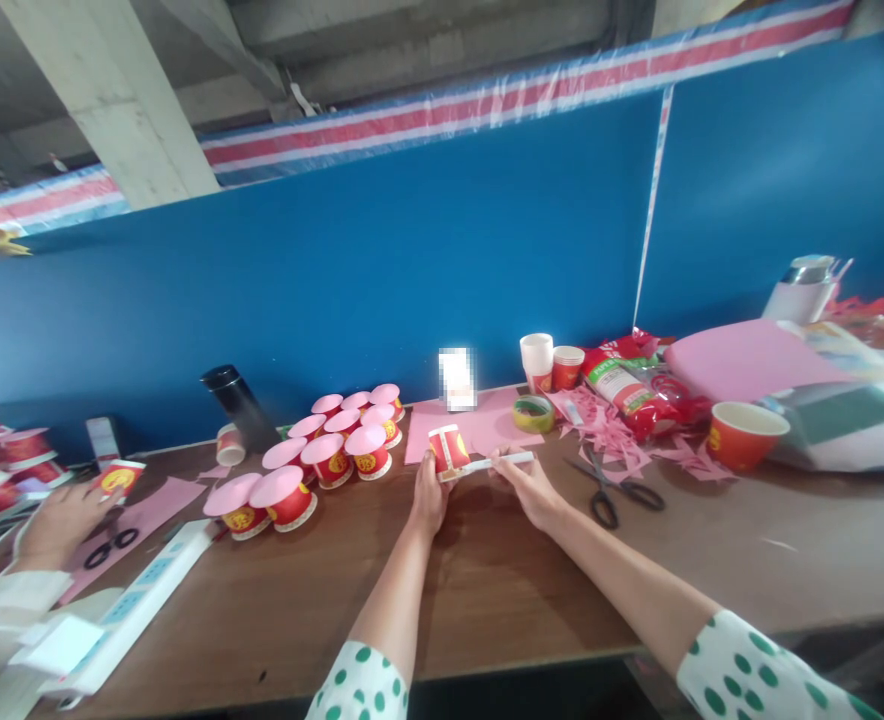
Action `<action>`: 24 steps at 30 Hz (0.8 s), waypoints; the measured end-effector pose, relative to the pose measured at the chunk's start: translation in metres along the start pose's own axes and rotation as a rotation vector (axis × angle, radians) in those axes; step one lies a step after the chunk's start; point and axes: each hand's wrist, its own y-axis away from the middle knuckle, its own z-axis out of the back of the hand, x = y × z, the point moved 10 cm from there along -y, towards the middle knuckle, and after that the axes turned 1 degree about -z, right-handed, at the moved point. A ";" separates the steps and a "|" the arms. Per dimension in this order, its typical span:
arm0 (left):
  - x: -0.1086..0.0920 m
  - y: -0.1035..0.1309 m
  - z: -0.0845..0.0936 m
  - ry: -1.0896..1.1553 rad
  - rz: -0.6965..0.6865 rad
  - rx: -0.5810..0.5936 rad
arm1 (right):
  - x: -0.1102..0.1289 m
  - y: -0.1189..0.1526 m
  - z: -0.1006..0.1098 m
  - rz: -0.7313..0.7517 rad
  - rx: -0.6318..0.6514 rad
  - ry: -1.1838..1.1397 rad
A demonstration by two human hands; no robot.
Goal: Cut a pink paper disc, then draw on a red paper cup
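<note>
Craft workshop, bare concrete pillar, blue partition, long worktable, scissors, paper scraps

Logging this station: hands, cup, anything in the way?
Left hand holding red cup. Right hand gripping slim white item, its end close to the cup. Nothing visibly blocking; black scissors off to the right.

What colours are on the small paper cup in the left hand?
The small paper cup is mostly red with white markings, best seen in head view.

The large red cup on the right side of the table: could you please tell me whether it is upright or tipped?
Upright: the large red cup has its wide rim facing up and its narrower end down.
</note>
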 end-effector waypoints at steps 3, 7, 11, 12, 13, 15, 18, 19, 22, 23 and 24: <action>-0.001 0.002 -0.006 0.011 0.008 0.037 | 0.000 0.000 -0.003 0.014 0.025 0.007; -0.003 0.003 -0.009 -0.023 0.009 0.044 | 0.004 0.000 -0.003 0.053 0.016 0.036; -0.003 0.003 -0.009 -0.050 -0.001 0.032 | 0.006 0.000 -0.002 0.058 0.002 0.049; -0.003 0.003 -0.010 -0.051 -0.003 0.043 | 0.006 0.000 -0.002 0.060 0.000 0.049; -0.003 0.003 -0.010 -0.051 -0.004 0.051 | 0.006 0.000 -0.002 0.066 0.001 0.051; -0.003 0.004 -0.010 -0.049 -0.003 0.054 | 0.007 0.000 -0.003 0.083 0.011 0.057; -0.002 0.003 -0.007 -0.044 -0.001 0.043 | 0.006 -0.001 -0.003 0.089 0.025 0.070; -0.001 0.003 -0.006 -0.042 -0.003 0.038 | 0.005 -0.001 -0.003 0.083 0.030 0.076; -0.002 0.003 -0.004 -0.038 -0.010 0.030 | 0.003 -0.001 -0.004 0.070 0.041 0.091; -0.001 0.003 -0.004 -0.039 -0.008 0.030 | 0.003 -0.002 -0.004 0.070 0.040 0.094; -0.001 0.003 -0.004 -0.042 -0.003 0.028 | 0.003 -0.002 -0.004 0.072 0.036 0.095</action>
